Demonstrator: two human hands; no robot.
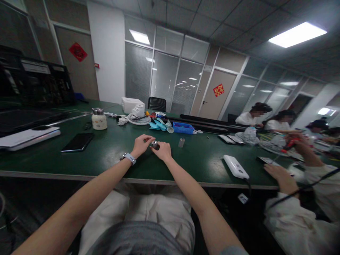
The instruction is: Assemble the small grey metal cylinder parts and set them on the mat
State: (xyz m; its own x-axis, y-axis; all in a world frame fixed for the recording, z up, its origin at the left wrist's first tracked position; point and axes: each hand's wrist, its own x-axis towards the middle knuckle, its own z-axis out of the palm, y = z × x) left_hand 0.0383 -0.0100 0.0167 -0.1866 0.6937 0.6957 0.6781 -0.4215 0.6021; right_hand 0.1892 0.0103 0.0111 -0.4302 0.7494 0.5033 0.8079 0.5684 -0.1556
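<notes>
Both my hands rest on the green table (111, 156) just ahead of me. My right hand (162, 151) is closed around a small dark metal cylinder (155, 145) that looks like a little motor. My left hand (141, 144), with a watch on its wrist, has its fingers pinched together right beside the cylinder's left end; whether it touches the part is hard to tell. A second small grey cylinder (181, 142) stands upright on the table a little to the right of my right hand.
A black phone (78, 142), a white flask (99, 119), a white fan (138, 115), blue fan blades (160, 125) and a blue tray (183, 128) lie further back. A white power bank (235, 166) sits right. A neighbour's hands (281, 177) work at the right; other people sit beyond.
</notes>
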